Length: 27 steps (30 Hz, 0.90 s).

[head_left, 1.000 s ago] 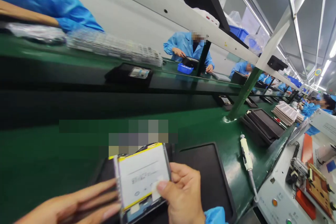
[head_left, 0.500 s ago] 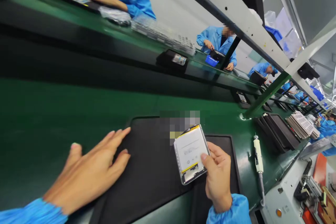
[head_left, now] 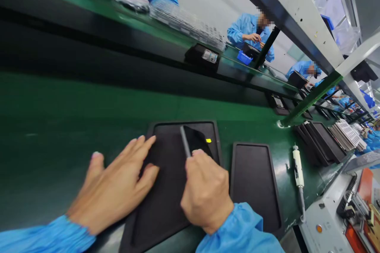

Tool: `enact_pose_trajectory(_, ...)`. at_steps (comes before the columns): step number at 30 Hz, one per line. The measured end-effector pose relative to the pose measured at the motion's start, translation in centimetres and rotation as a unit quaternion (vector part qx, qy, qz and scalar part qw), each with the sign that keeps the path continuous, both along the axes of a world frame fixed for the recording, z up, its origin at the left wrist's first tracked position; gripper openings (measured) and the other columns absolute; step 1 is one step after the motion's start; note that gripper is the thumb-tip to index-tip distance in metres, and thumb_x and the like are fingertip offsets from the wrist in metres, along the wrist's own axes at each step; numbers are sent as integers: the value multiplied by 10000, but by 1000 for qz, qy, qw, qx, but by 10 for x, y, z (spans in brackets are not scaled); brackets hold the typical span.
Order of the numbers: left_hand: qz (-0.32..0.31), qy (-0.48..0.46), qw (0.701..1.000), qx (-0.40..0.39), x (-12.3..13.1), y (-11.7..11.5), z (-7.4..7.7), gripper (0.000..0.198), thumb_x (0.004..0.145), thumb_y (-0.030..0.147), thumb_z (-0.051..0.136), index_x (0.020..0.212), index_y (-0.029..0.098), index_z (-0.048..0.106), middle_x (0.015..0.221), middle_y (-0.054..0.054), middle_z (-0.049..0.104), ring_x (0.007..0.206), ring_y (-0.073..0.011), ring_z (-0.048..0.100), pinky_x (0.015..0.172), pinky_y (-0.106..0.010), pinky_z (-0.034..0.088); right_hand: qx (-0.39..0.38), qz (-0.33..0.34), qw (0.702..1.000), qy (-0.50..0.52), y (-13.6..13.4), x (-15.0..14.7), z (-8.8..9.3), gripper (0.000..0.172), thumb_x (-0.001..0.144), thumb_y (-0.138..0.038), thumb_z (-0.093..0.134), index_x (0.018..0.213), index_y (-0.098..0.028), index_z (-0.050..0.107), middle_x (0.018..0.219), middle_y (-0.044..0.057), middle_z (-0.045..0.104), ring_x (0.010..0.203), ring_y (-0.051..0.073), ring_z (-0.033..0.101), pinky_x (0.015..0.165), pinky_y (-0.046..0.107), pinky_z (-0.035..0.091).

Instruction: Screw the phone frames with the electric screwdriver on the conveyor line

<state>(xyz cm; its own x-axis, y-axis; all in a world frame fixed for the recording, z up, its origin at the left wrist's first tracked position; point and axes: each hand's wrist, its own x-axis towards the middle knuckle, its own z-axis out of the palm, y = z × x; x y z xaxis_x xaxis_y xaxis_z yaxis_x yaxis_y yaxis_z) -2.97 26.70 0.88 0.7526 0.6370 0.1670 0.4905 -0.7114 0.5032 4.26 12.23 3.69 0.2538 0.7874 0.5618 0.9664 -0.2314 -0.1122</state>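
My right hand is closed round a flat, phone-like device above the black tray. The device's dark, glossy face shows with a small yellow sticker on it, and its silvery edge stands tilted at the left. My fist covers its near part. Flat and with fingers spread, my left hand lies at the left rim of the same tray, holding nothing. A second, smaller black tray sits to the right of my right hand.
A white electric screwdriver lies on the green bench at the right. Behind it are stacked black trays. A green post rises from the bench. Across a raised shelf, co-workers in blue smocks are at work.
My right hand has turned the device over, from its battery side to its dark face, and moved it left over the larger tray. My left hand stays spread at the tray's rim.
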Motion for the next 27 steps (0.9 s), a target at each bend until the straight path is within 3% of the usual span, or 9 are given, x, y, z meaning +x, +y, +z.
enact_pose_trajectory(2, 0, 2, 1000, 4, 1, 0, -1, 768, 836, 399, 23, 1355, -40, 382, 1411, -252, 380, 1357, -333, 324, 1098, -629, 208, -41, -12, 995, -88, 6, -6, -10, 354, 914, -120, 331, 1123, -79, 613, 1209, 133, 622, 1196, 231, 539, 982, 372, 497)
enact_pose_trajectory(5, 1, 13, 1000, 6, 1, 0, 1, 811, 828, 422, -24, 1351, -39, 390, 1414, -245, 376, 1356, -330, 326, 1091, -631, 222, -80, -9, 988, -130, 8, -13, -13, 322, 946, -166, 330, 1112, -116, 601, 1206, 87, 626, 1179, 216, 545, 950, 367, 518)
enact_pose_trajectory(12, 1, -10, 1000, -7, 2, 1, 0, 829, 836, 489, -7, 1343, -25, 400, 1414, -223, 390, 1361, -325, 321, 1101, -621, 220, -195, 64, 978, -21, -1, -7, 7, 459, 952, -444, 383, 1186, -88, 554, 1246, 98, 593, 1257, 217, 455, 1084, 371, 390)
enact_pose_trajectory(15, 3, -14, 1000, -13, 4, 2, -2, 766, 849, 444, 41, 1357, -26, 371, 1420, -229, 384, 1363, -325, 322, 1105, -627, 211, -175, -21, 983, 58, -15, -5, 6, 520, 940, -460, 425, 1275, -69, 495, 1377, 162, 479, 1339, 280, 360, 1099, 518, 331)
enact_pose_trajectory(17, 5, -11, 999, -29, 3, 3, -3, 720, 856, 406, 102, 1385, -37, 308, 1432, -230, 367, 1368, -317, 314, 1121, -617, 194, -159, -114, 975, 104, -28, -5, 0, 541, 935, -420, 451, 1311, -31, 470, 1396, 216, 439, 1343, 339, 343, 1082, 596, 302)
enact_pose_trajectory(19, 17, 10, 999, -39, -3, 1, -3, 716, 858, 420, 200, 1396, -47, 277, 1455, -239, 321, 1391, -328, 255, 1132, -615, 174, -167, -163, 964, 129, -39, -4, -9, 516, 947, -351, 428, 1327, -4, 459, 1408, 240, 406, 1340, 366, 340, 1070, 637, 282)
enact_pose_trajectory(24, 19, 83, 996, -35, -32, -12, -4, 666, 866, 488, 326, 1363, 56, 422, 1495, -196, 240, 1424, -337, 107, 1135, -641, 83, -180, -104, 969, 135, -51, 0, -32, 450, 977, -302, 328, 1303, -64, 524, 1467, 186, 317, 1368, 366, 281, 1070, 662, 263)
enact_pose_trajectory(27, 1, 9, 994, -110, -47, -25, -7, 662, 869, 469, 331, 1396, 70, 368, 1494, -144, 263, 1430, -284, 111, 1169, -577, 56, -150, -47, 975, 160, -52, 0, -35, 435, 973, -317, 355, 1312, -109, 530, 1434, 125, 403, 1389, 351, 224, 1103, 631, 250)
